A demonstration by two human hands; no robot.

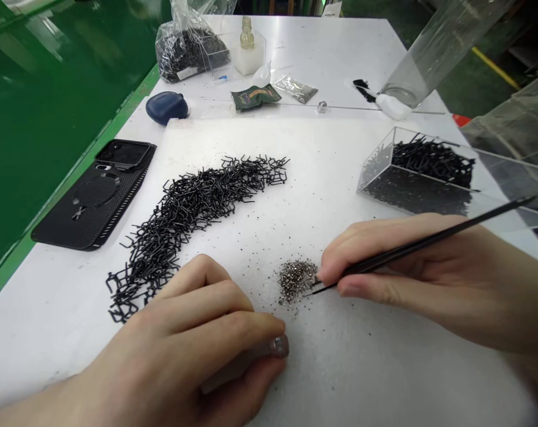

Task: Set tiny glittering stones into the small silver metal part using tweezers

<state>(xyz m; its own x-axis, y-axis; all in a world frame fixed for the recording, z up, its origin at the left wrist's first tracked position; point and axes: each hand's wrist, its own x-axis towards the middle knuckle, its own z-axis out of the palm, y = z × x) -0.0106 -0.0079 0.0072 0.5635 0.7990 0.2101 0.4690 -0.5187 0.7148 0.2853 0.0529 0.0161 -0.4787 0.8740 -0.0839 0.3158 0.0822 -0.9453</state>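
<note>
My right hand (411, 273) grips black tweezers (397, 252), their fine tips low at the right edge of a small pile of shiny metallic specks (296, 280). In my left hand (188, 344), thumb and fingers close on a small translucent piece (278, 346). A glinting end of it shows past the fingertips, while the rest is hidden. Just beyond the left fingers, a long curved heap of bent black pins (193, 207) lies on a white sheet (340, 148).
A clear box (384, 178) of black pieces stands at right, before a tall clear cylinder (429, 59). To the left lie a black phone (95, 196) and a blue case (166, 108). Behind are a bag of black pieces (184, 50), a green packet (255, 96) and a small bottle (247, 35).
</note>
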